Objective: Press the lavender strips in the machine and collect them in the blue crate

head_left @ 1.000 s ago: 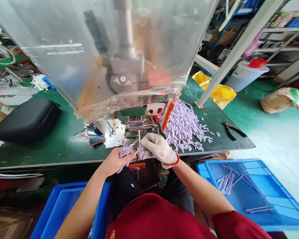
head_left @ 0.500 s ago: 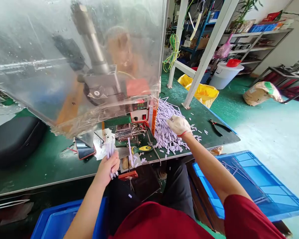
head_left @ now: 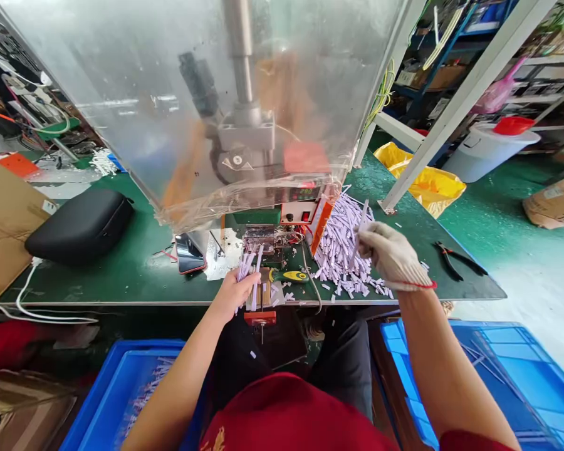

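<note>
A bundle of thin lilac strips (head_left: 245,264) stands up out of my bare left hand (head_left: 234,294), whose fingers are closed round it at the table's front edge. My right hand (head_left: 389,252), in a white knit glove, pinches a lilac strip (head_left: 365,216) pointing upward. It hovers over the right side of a heap of short lilac strips (head_left: 339,241). A tool with a yellow-green handle (head_left: 294,275) lies between my hands. Just right of the left hand is a small wooden block with lilac pieces around it, above a red clamp part (head_left: 260,317).
A cloudy plastic guard (head_left: 145,113) hangs over the machine. A control box (head_left: 298,213) sits beneath it. On the table are a phone (head_left: 190,254), a black case (head_left: 79,225) and pliers (head_left: 458,258). Blue crates (head_left: 122,363) stand low on both sides.
The view has swung left. My right hand has lifted off the heap and now has a strip in its fingers. My left hand, still round its bundle, is now closer to the wooden block.
</note>
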